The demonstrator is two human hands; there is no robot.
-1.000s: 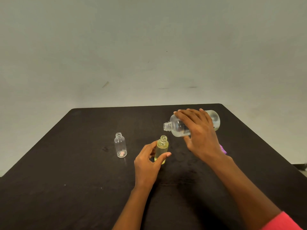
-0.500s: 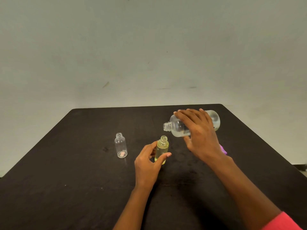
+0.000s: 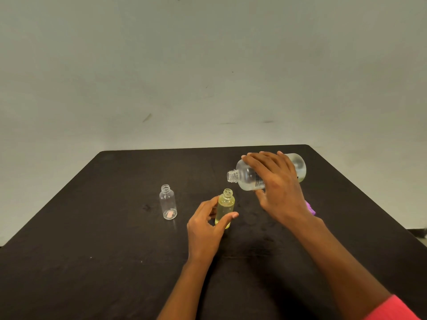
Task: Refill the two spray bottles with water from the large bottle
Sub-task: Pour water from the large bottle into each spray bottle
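Observation:
My right hand (image 3: 278,184) grips the large clear bottle (image 3: 247,175) from above and holds it nearly horizontal over the table, its uncapped mouth pointing left, just above and right of the yellow bottle's opening. My left hand (image 3: 205,227) wraps thumb and fingers around the small yellowish bottle (image 3: 225,207), which stands upright, uncapped, holding pale liquid. A second small clear bottle (image 3: 168,202) stands upright and uncapped to the left, apart from both hands, with a pinkish patch at its base.
Everything rests on a dark table (image 3: 92,250) with a pale wall behind it. A purple object (image 3: 309,207) lies mostly hidden behind my right wrist. The table's far edge runs just behind the large bottle.

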